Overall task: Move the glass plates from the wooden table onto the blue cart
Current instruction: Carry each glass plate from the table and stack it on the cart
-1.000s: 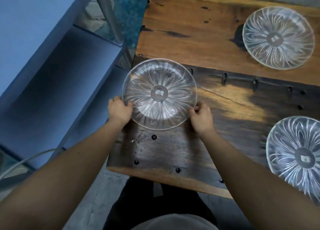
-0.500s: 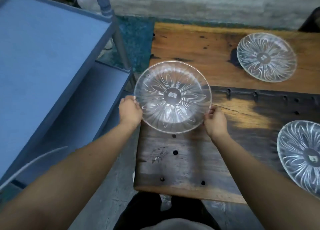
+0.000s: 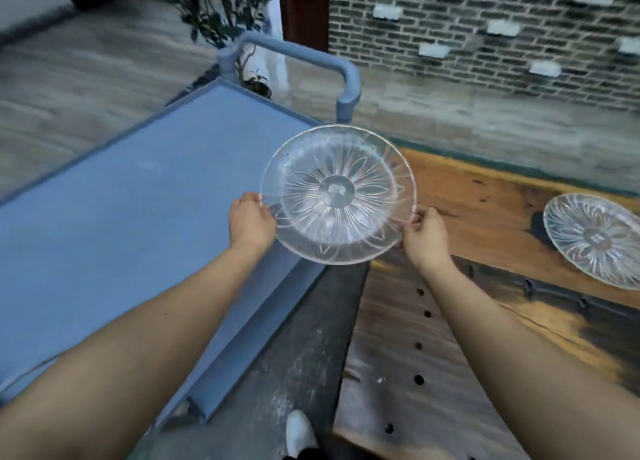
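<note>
Head view. Glass plate held in the air, both hands pinching its rim: left hand on the near-left edge, right hand on the near-right edge. Plate hangs over the gap where the blue cart meets the wooden table. Left of the left hand, cart top lies bare and wide. Cart handle rises beyond the plate. Second plate rests on the table, well right of the right hand.
</note>
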The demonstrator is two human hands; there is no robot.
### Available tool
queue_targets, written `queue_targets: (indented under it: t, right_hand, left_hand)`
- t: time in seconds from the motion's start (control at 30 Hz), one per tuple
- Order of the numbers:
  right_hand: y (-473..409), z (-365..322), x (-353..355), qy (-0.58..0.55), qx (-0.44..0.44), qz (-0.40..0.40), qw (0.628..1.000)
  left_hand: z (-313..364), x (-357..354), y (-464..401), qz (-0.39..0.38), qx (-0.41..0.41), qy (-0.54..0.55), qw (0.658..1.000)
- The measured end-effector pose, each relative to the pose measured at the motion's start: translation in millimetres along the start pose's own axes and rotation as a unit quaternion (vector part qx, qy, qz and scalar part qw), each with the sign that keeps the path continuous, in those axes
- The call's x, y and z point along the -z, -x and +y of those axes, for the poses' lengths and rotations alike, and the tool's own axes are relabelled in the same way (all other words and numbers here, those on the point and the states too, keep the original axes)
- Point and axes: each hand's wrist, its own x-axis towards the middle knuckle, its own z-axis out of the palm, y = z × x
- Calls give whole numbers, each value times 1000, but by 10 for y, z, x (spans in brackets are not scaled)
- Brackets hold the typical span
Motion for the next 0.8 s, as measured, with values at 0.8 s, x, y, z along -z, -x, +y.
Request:
queue_targets:
  t: [0.8]
  right_hand:
    - [336,-1800,-2624,-69,96,-282,952]
  left_hand:
    - [-2187,1854,-277,164,239,4,957]
